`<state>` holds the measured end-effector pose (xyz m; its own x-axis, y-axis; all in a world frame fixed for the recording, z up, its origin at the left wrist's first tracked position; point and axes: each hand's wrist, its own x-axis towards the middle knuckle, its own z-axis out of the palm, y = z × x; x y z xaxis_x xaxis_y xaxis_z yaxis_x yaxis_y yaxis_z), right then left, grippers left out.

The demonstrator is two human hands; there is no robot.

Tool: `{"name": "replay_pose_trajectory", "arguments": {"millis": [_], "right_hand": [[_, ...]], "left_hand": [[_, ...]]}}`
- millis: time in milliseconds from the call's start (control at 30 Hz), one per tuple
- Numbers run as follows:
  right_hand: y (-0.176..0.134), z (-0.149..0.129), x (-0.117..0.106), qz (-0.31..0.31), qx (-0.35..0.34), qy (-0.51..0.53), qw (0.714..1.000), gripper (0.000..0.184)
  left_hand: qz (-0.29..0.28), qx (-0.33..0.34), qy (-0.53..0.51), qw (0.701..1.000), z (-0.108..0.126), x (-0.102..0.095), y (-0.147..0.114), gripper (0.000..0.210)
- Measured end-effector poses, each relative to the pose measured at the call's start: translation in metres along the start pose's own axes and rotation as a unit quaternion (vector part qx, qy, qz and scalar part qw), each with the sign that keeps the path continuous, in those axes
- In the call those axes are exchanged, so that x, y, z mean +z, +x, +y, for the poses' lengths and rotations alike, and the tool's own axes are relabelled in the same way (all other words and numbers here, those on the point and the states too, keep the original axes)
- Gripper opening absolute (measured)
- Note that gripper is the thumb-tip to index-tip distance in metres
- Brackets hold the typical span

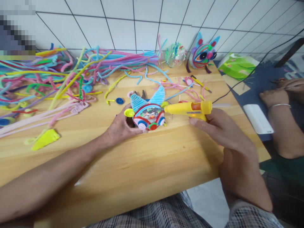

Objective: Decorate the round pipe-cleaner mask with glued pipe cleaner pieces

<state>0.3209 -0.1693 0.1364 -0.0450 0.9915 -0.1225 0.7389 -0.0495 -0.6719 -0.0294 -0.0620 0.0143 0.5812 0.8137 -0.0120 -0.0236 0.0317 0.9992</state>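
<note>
Wooden table: front edge slants up toward the right, close to the person's lap; right edge runs back past a green packet and a white box, both beyond it on a dark surface. Another person's forearm rests over there, well apart from the work.

Back limit: tiled wall, heaped pipe cleaners along its foot, thickest at left. Eared head and clear globe at the back right. Most room lies in front: a broad stretch of wood between the forearms. A black cord crosses the right edge.

Small animal face, blue ears up, near the table's middle. Left hand half curled round its left side, thumb along the lower rim; far fingers hidden.

Right hand closed about the handle of a yellow glue gun, index finger under the barrel by the trigger. Nozzle points left at the face's right side, by the ear base; cannot tell whether it touches
</note>
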Motion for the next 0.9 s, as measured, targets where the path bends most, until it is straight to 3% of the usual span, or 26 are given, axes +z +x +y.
{"name": "replay_pose_trajectory", "arguments": {"millis": [167, 333, 567, 900], "right_hand": [[0.000, 0.001, -0.003, -0.002, 0.018, -0.013, 1.000, 0.071], [0.002, 0.009, 0.000, 0.007, -0.016, -0.003, 1.000, 0.072], [0.002, 0.009, 0.000, 0.003, -0.009, 0.017, 1.000, 0.076], [0.004, 0.005, 0.001, 0.001, -0.004, 0.026, 1.000, 0.087]], "left_hand": [[0.005, 0.009, 0.009, 1.000, 0.002, 0.001, 0.000, 0.097], [0.000, 0.015, 0.027, 1.000, 0.007, 0.001, 0.000, 0.084], [0.001, 0.027, 0.011, 1.000, 0.003, 0.001, 0.001, 0.094], [-0.004, 0.020, 0.007, 1.000, 0.003, 0.002, 0.001, 0.086]]}}
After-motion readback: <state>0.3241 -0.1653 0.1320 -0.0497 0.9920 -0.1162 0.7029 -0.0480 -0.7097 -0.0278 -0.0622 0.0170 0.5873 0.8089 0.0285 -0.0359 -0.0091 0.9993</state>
